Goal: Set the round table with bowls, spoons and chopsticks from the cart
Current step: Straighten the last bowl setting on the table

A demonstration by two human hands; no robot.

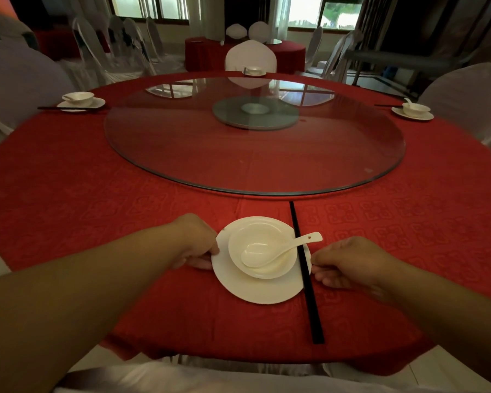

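Observation:
A white plate [255, 290] lies on the red tablecloth [96, 208] at the near edge of the round table. On it stands a white bowl [258, 245] with a white spoon [281, 248] inside, handle pointing right. Black chopsticks [306, 279] lie across the plate's right rim, running from far to near. My left hand [196, 242] pinches the plate's left rim. My right hand [349, 262] pinches the right rim, next to the chopsticks.
Three more place settings stand at the far left [81, 100], far side [254, 71] and far right [413, 110]. A glass turntable [182, 154] covers the table's middle. White-covered chairs [20, 80] ring the table. Another red table [201, 52] stands behind.

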